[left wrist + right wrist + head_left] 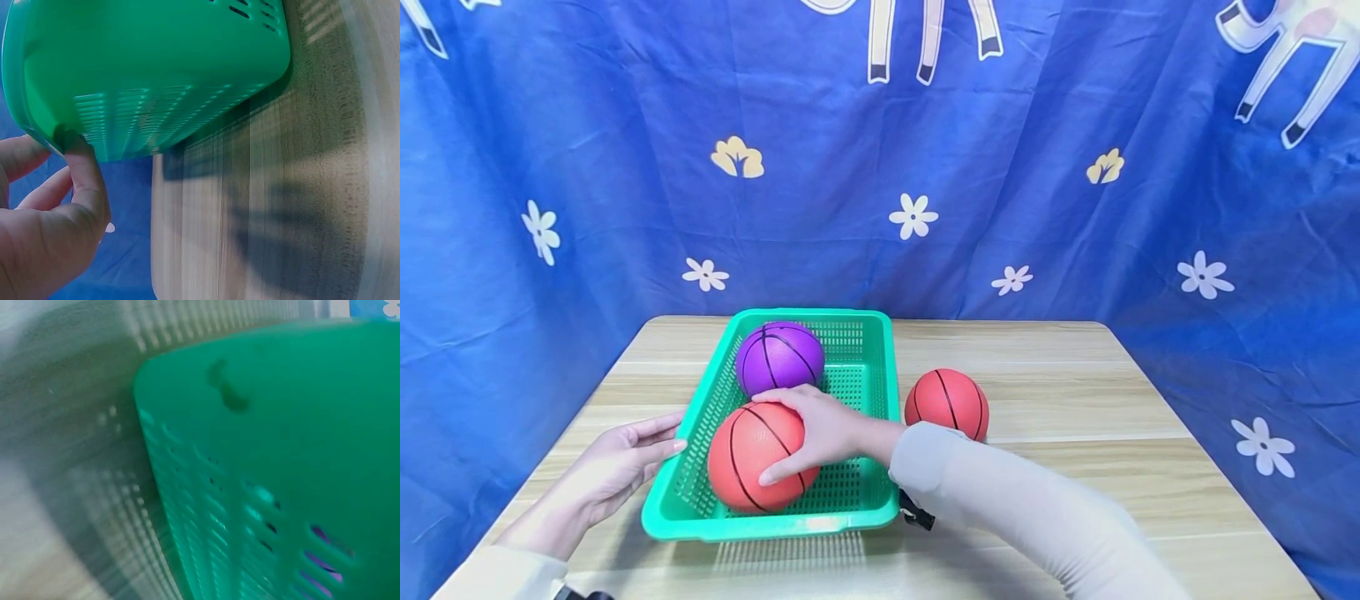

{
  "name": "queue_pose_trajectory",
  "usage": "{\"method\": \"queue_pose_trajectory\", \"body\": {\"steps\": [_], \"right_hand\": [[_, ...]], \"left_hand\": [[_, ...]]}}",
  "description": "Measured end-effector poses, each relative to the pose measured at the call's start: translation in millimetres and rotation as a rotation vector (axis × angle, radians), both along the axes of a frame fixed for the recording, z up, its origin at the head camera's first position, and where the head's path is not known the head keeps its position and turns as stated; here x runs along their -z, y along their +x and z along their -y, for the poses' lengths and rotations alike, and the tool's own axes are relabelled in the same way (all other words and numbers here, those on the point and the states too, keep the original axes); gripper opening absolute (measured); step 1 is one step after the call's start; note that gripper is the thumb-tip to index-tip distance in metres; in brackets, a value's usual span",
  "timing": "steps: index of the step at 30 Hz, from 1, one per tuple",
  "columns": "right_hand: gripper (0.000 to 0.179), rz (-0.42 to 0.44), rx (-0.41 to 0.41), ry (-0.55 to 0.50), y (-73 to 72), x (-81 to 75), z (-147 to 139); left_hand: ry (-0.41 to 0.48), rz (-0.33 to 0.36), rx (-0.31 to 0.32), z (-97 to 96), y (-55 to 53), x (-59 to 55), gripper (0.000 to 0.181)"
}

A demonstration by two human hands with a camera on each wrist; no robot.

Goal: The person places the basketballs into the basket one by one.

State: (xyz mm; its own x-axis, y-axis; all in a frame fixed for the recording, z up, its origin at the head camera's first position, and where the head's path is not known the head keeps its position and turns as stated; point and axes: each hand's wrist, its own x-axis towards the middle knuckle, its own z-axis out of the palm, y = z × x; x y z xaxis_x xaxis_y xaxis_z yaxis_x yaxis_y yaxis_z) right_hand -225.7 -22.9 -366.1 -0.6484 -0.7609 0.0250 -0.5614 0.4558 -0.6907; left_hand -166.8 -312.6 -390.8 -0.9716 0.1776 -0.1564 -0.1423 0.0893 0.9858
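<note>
The left hand has its thumb and fingers pinched on the rim at the left side of the green basket, a grip that probably serves to keep the basket from sliding while the other arm works over it; the right hand reaches across the basket's right side, its grip wrapped over the top and near side of the orange ball, with fingers and thumb spread wide, likely because the ball is too broad to be pinched from one spot; that ball is within the basket's walls, in the near left part, though whether it bears on the basket's floor or hangs a little above it I cannot tell; the purple ball sits inside the basket's far left corner, where the walls would help stop it rolling; the red ball lies outside, just beyond the basket's right wall, with only the flat surface under it, so it seems the freest to roll; counted up, there is one basket, standing on one surface, and there are three balls, one purple and two in reddish tones, two of them within the basket and one to its right; two hands are in view, each grasping one thing.
</note>
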Motion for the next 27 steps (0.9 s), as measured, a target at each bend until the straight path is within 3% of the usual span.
{"method": "queue_pose_trajectory", "body": {"steps": [15, 27], "right_hand": [[0.088, -0.023, -0.013, 0.061, 5.5, 3.6, 6.6], [0.094, -0.055, -0.039, 0.02, -1.8, -2.9, -1.9]], "left_hand": [[-0.028, -0.014, 0.008, -3.5, 2.8, -1.9, 0.066], [-0.009, -0.014, 0.003, -1.8, 3.3, -0.3, 0.068]]}}
